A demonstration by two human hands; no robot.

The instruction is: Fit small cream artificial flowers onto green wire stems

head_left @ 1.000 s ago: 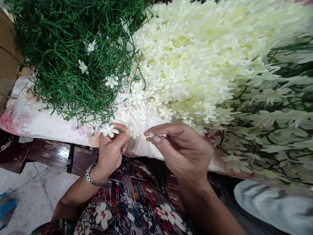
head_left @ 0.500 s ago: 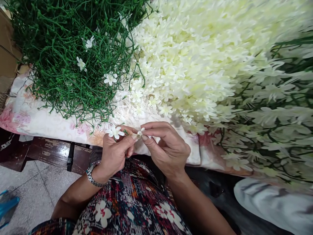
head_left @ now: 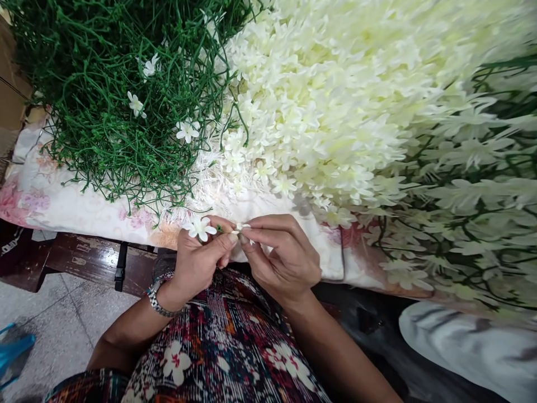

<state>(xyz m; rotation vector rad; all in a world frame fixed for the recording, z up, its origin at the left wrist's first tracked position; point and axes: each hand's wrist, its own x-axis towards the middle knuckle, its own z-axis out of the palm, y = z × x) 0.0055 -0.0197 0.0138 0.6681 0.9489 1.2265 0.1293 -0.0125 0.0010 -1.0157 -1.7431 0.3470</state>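
My left hand [head_left: 199, 257] pinches a green artificial stem [head_left: 218, 229] between thumb and forefinger. A white artificial flower [head_left: 200, 227] sits on that stem, over the forefinger. Touching my left fingertips, my right hand [head_left: 285, 254] is closed on a small white flower [head_left: 240, 226] at the stem's end. The fingers partly cover this flower, so I cannot tell whether it is seated on the stem. Beyond my hands lie a heap of green stems [head_left: 113, 112] and a large pile of loose white blossoms [head_left: 310, 106].
Flowered cloth [head_left: 84, 207] covers the work surface up to its front edge. Finished-looking stems with white flowers [head_left: 465, 218] are heaped at the right. A cardboard box [head_left: 12, 84] stands far left. Below it are a wooden bench [head_left: 92, 263] and a blue object [head_left: 17, 350] on the floor.
My right hand has shifted slightly left and down, its fingers drawn closer around the small flower. My left hand keeps its pinch on the stem.
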